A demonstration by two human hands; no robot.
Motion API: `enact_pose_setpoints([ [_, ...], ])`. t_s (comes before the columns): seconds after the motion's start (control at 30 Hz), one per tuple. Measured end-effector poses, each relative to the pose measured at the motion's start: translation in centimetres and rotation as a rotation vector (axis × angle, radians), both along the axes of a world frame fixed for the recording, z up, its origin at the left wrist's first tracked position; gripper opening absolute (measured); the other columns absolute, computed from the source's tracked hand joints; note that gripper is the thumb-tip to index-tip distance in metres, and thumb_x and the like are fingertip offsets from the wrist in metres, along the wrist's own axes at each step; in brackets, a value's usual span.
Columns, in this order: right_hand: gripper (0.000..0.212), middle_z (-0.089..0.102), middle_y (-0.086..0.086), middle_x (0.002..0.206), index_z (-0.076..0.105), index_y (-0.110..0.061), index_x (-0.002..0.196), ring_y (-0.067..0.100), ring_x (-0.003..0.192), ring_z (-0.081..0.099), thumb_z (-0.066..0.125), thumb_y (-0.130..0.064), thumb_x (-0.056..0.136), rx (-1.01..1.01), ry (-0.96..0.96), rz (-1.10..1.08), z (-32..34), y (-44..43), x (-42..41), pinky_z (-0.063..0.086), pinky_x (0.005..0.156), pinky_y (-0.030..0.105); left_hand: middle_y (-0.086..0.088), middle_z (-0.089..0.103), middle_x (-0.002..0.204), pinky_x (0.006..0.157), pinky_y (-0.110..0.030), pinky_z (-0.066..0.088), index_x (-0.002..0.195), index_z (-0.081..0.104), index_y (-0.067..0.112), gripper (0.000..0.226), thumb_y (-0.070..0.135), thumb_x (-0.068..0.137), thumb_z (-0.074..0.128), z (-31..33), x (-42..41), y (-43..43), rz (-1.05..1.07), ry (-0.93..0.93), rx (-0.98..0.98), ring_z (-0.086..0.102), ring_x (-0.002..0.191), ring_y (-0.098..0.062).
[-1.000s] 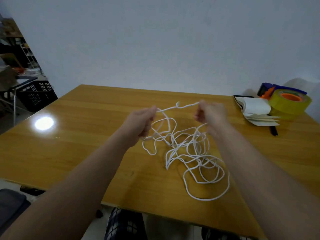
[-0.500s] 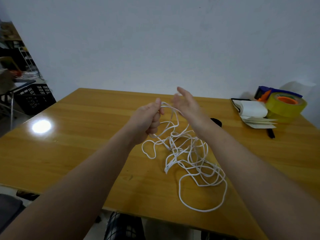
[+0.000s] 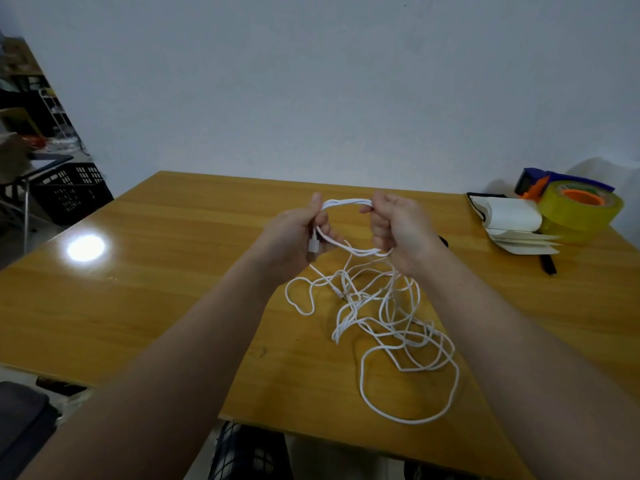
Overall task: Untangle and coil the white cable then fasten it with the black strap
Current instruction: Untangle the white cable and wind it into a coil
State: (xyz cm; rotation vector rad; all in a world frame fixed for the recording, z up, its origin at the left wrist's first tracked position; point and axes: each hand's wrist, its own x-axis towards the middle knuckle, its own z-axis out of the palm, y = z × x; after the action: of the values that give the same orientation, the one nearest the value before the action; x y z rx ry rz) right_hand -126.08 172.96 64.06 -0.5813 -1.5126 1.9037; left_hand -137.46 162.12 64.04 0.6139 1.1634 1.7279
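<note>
A thin white cable lies in a loose tangle on the wooden table, its near loop reaching toward the front edge. My left hand grips a small coil of the cable, with a white plug showing below my fingers. My right hand grips the opposite side of the same coil. The coil hangs between both hands above the table, and strands run down from it into the tangle. A small dark thing, perhaps the black strap, peeks out just behind my right wrist, mostly hidden.
At the table's back right stand a yellow tape roll with an orange core, a white paper roll on folded sheets and a black pen-like object. A black crate sits on the floor to the left.
My right hand, open half a second ago, has closed on the cable. A small coil now spans both hands, where one strand was stretched before. The view has tilted slightly.
</note>
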Motion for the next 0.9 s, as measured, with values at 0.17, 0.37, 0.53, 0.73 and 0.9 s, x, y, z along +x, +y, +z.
enact_pose_setpoints([
  [0.17, 0.035, 0.032, -0.013, 0.035, 0.050, -0.014, 0.072, 0.006, 0.030, 0.025, 0.036, -0.030, 0.100, 0.312, -0.193, -0.142, -0.6, 0.6, -0.9, 0.023, 0.039, 0.023, 0.000, 0.053, 0.055, 0.059, -0.028, 0.032, 0.059, 0.048, 0.015, 0.051, 0.041, 0.099, 0.033, -0.6, 1.1, 0.0, -0.183, 0.010, -0.086, 0.045, 0.041, -0.009],
  [0.37, 0.041, 0.044, -0.005, 0.043, 0.047, -0.015, 0.066, 0.012, 0.040, 0.048, 0.038, -0.037, 0.099, 0.353, -0.219, -0.019, -1.1, 0.4, -0.5, 0.031, 0.039, 0.020, 0.008, 0.028, 0.036, 0.035, -0.017, 0.024, 0.063, 0.041, 0.017, 0.045, 0.043, 0.100, 0.035, 0.2, 1.9, 0.5, -0.161, -0.027, -0.068, 0.021, 0.028, -0.004],
  [0.53, 0.032, 0.067, 0.003, 0.066, 0.064, -0.007, 0.093, 0.013, 0.051, 0.064, 0.044, -0.033, 0.097, 0.168, -0.164, 0.149, -1.1, 0.1, 0.1, 0.046, 0.042, 0.021, -0.012, 0.063, 0.099, 0.061, -0.026, 0.059, 0.034, 0.054, 0.006, 0.076, 0.030, 0.102, 0.032, 0.9, 2.7, 0.1, -0.108, -0.143, 0.091, 0.062, 0.081, -0.014],
  [0.73, 0.018, 0.065, 0.007, 0.071, 0.062, -0.005, 0.093, 0.011, 0.053, 0.063, 0.049, -0.018, 0.095, 0.095, -0.137, 0.209, -0.8, 1.3, 0.8, 0.052, 0.045, 0.023, -0.013, 0.066, 0.121, 0.065, -0.036, 0.061, 0.049, 0.043, 0.016, 0.056, 0.032, 0.101, 0.036, 1.2, 1.7, -0.8, -0.069, -0.129, 0.114, 0.067, 0.106, -0.022],
  [0.9, 0.017, 0.047, 0.001, 0.055, 0.062, -0.014, 0.084, 0.006, 0.035, 0.031, 0.050, -0.018, 0.095, 0.279, -0.275, 0.136, -0.5, 1.9, 0.9, 0.023, 0.035, 0.017, -0.010, 0.060, 0.132, 0.060, -0.035, 0.059, 0.065, 0.038, 0.015, 0.039, 0.031, 0.101, 0.035, 1.2, 0.9, -1.3, -0.115, -0.130, 0.129, 0.059, 0.119, -0.025],
])
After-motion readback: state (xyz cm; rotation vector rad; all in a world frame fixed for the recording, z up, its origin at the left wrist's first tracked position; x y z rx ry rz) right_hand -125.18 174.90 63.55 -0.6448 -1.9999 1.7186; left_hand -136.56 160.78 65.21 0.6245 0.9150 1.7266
